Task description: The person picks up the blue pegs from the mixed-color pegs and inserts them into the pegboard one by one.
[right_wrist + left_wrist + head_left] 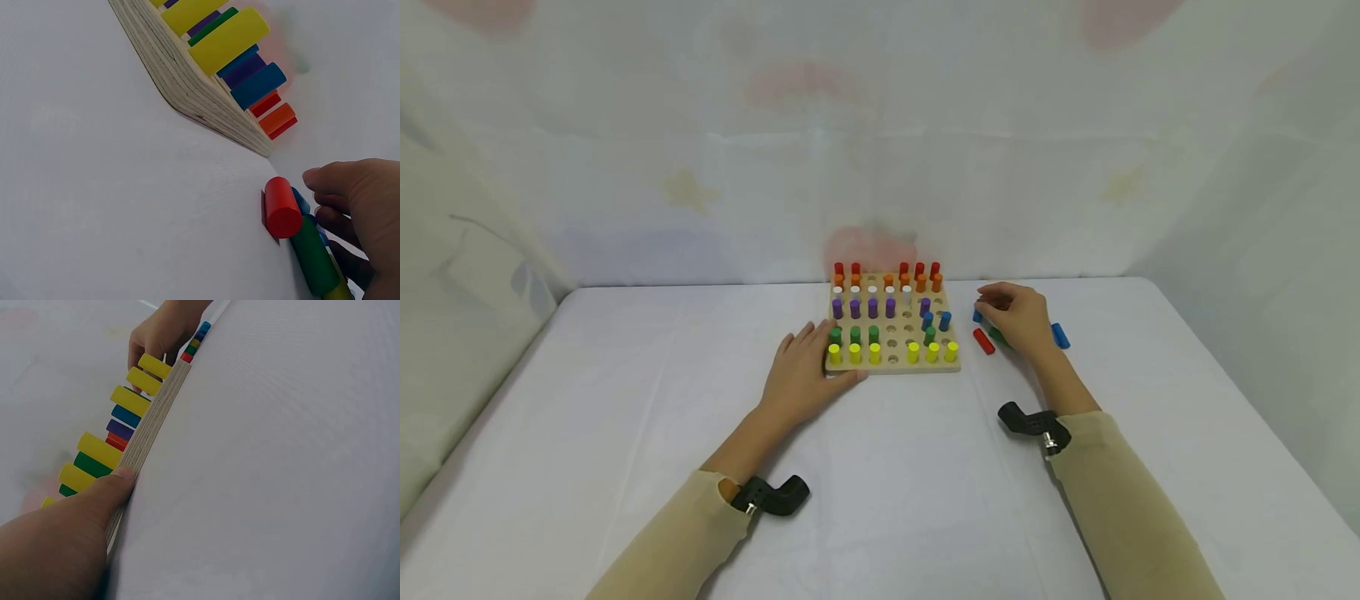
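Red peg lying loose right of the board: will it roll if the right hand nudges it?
Probably: the red peg is a smooth cylinder lying on its side on the flat tablecloth. It looks rigid and light. The green peg touching it may block rolling that way.

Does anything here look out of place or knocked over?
Yes: a few pegs lie on their sides on the table right of the peg board: a red peg, a blue peg, a green peg. The right hand rests over them; several holes stand empty.

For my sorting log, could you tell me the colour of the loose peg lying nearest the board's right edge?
Red: the loose peg shows best in the right wrist view.
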